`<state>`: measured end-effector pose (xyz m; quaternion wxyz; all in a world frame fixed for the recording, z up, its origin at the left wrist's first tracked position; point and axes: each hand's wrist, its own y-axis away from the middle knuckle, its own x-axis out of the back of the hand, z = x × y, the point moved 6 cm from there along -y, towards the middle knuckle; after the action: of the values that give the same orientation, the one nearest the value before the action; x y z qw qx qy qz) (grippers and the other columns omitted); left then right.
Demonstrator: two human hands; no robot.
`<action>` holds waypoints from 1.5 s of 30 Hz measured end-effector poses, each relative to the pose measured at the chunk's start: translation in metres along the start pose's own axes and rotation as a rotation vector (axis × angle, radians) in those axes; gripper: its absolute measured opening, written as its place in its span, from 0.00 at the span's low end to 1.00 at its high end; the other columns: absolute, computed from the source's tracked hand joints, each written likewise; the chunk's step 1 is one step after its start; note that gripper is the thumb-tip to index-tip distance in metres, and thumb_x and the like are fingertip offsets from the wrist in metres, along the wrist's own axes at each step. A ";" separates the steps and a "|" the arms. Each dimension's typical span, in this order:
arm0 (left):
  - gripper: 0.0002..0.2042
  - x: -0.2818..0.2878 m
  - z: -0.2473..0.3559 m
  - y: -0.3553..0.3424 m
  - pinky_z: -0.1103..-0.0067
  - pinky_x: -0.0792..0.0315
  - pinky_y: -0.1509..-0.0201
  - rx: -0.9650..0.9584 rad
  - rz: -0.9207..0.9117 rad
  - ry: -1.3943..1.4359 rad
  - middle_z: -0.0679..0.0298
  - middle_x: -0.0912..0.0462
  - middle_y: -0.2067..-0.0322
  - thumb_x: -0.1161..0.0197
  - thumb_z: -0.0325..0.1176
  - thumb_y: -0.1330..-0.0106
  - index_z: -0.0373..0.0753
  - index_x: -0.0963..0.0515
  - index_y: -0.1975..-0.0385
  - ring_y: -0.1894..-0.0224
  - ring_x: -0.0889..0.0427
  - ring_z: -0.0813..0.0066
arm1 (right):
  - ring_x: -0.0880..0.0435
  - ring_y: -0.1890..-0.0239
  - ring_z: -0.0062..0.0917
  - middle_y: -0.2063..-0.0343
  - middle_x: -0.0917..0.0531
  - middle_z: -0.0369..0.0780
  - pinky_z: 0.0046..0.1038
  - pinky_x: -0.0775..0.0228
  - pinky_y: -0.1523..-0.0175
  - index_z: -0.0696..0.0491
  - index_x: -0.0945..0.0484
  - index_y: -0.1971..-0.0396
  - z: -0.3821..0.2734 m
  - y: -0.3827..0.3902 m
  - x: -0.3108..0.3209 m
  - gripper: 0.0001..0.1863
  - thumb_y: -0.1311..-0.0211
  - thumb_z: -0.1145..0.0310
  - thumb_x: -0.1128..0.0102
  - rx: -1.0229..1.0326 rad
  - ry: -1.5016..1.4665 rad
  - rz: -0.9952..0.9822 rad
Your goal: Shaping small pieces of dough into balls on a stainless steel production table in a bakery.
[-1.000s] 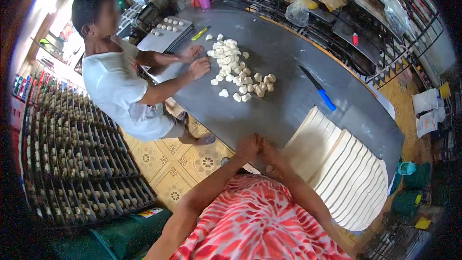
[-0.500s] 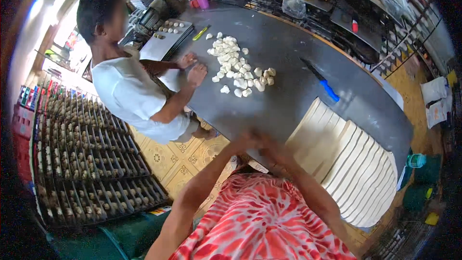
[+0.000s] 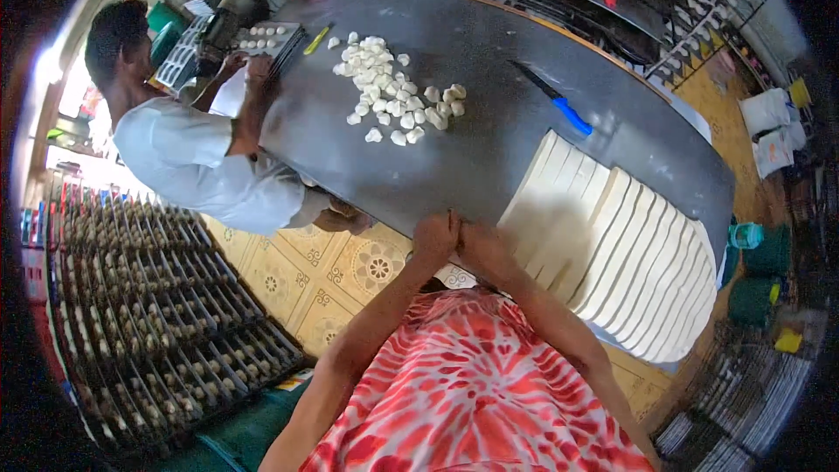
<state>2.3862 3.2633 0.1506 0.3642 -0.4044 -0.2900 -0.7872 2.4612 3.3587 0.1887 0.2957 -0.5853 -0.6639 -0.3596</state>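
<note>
My left hand [image 3: 437,236] and my right hand [image 3: 482,246] meet at the near edge of the dark table [image 3: 419,179]. Both have curled fingers; anything inside them is hidden. Just to the right of my right hand lies a flat sheet of pale dough [image 3: 651,267] cut into long strips, with a blurred dark patch over its left part. Beyond that sheet rests a knife [image 3: 572,115] with a blue handle and dark blade. Farther off, to the left of the knife, several small dough pieces [image 3: 376,79] sit in a loose heap.
A co-worker in a white shirt [image 3: 179,144] stands at the left, hands by a tray of dough balls [image 3: 262,38]. A yellow-green tool [image 3: 317,40] lies near that tray. At lower left stands a rack of filled trays [image 3: 166,315]. Metal shelving [image 3: 603,0] lines the far side.
The view has shifted, so the table's things sit higher and farther left. My hands remain together at the edge. The co-worker's hands have moved from the table's edge to the tray.
</note>
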 end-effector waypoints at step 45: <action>0.15 -0.155 0.319 -0.183 0.72 0.25 0.44 -0.507 -0.313 0.442 0.53 0.15 0.59 0.29 0.36 0.36 0.33 0.22 0.56 0.49 0.17 0.66 | 0.17 0.71 0.38 0.73 0.19 0.46 0.37 0.25 0.65 0.58 0.17 0.63 0.120 0.250 0.045 0.08 0.38 0.69 0.34 -0.710 -0.447 0.772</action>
<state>2.4372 3.6585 0.1505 0.1817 -0.2526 -0.0584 -0.9486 2.7054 3.4971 0.1898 0.0431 -0.9109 -0.2865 -0.2939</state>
